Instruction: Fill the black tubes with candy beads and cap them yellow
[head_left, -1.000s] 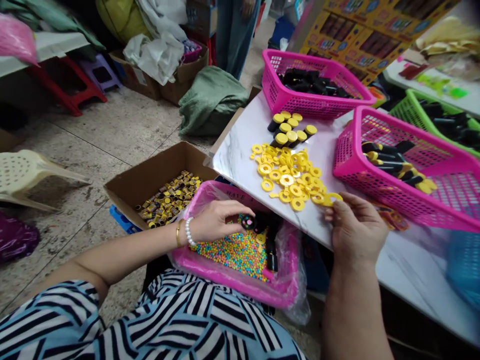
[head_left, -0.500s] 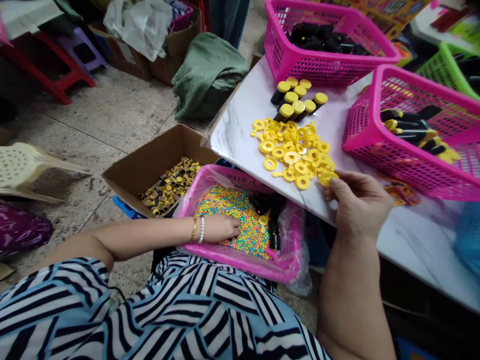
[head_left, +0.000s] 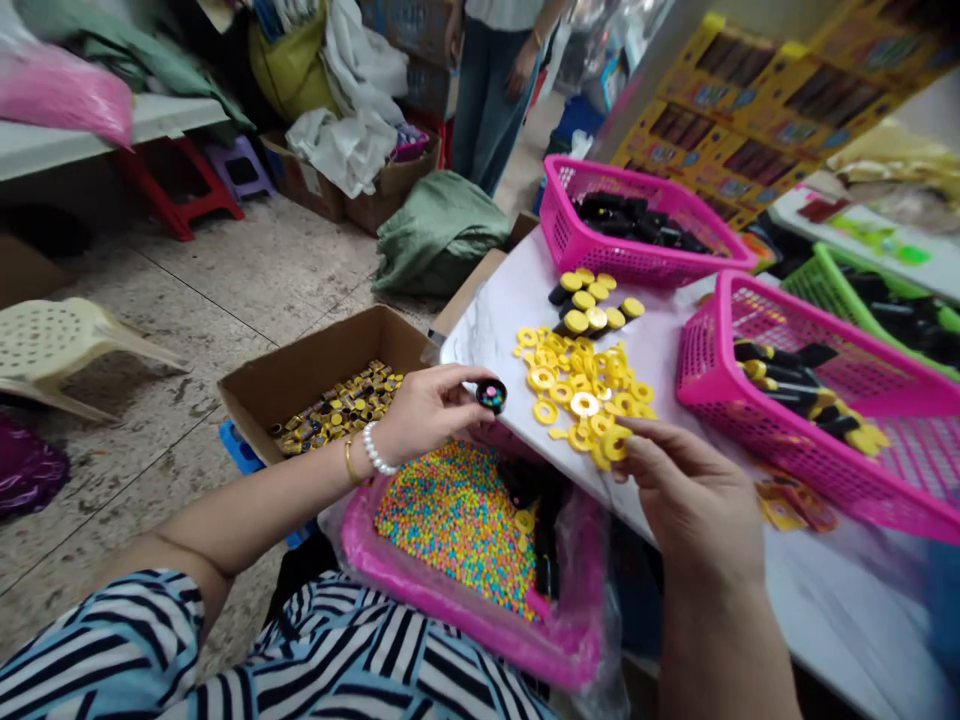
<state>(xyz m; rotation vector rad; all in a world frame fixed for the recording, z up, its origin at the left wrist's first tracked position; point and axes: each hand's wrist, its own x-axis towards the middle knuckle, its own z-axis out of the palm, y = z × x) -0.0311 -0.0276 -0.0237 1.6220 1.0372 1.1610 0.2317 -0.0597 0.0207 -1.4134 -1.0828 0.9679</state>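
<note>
My left hand (head_left: pixel 431 410) pinches a small black tube (head_left: pixel 492 396), its round open end showing coloured beads inside. It is held above the pink tub (head_left: pixel 420 625), which is lined with clear plastic and holds many small coloured beads (head_left: pixel 457 520). At the table's near edge my right hand (head_left: pixel 686 490) is closed on a yellow plastic ring cap (head_left: pixel 616 443), beside a heap of similar yellow ring caps (head_left: pixel 574 375). Several black tubes with yellow tops (head_left: pixel 592 300) stand just behind the heap. Dark tubes lie at the right side of the tub.
Pink baskets (head_left: pixel 686 375) with black tubes stand on the white table (head_left: pixel 487 320). A cardboard box (head_left: pixel 259 390) of small yellow-and-black pieces sits left of the tub. A cream stool (head_left: pixel 52 335) is at far left. Another person (head_left: pixel 495 90) stands at the back.
My left hand has risen out of the beads and now holds a black tube near the table edge. My right hand still grips a yellow ring cap, now drawn slightly off the heap. The view has tilted up.
</note>
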